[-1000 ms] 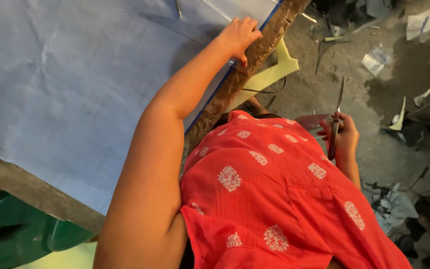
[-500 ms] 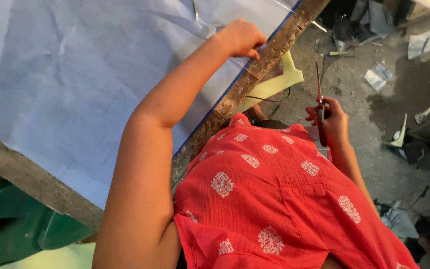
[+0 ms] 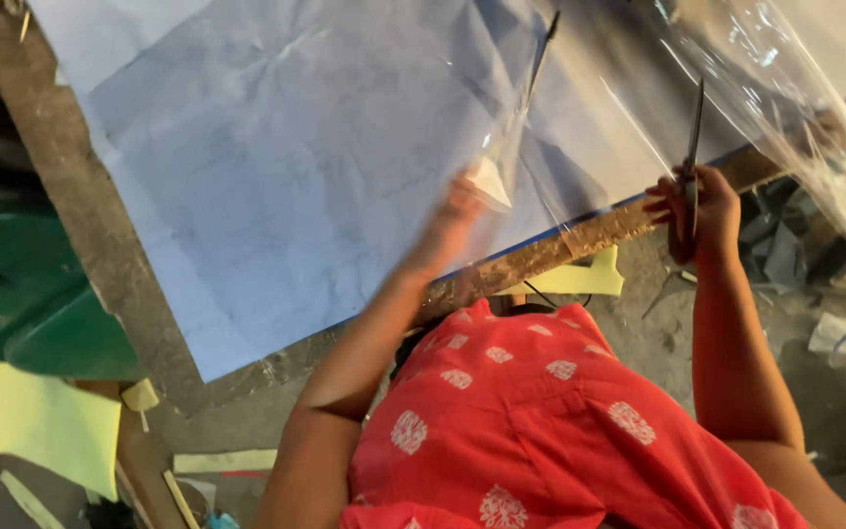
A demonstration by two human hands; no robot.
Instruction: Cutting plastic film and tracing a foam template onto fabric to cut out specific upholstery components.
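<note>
On the worn wooden table edge (image 3: 540,257), a large pale blue sheet (image 3: 276,176) lies flat, covering most of the table surface. Above the table edge, the person's left hand (image 3: 457,211) (blurred in this view) pinches a corner of a clear plastic film (image 3: 785,98); the film rises from the blue sheet and drapes off toward the upper right of the table edge. At the right end of the table edge, the right hand (image 3: 697,211) is clenched around the handles of a pair of scissors (image 3: 694,147), blades pointing up over the blue sheet and close to the film. Whether the blades touch the film cannot be determined. Just below the table edge, a yellow foam strip (image 3: 580,279) protrudes. Well left of the table edge sits a green object (image 3: 41,313), with a yellow foam sheet (image 3: 31,421) below it.
</note>
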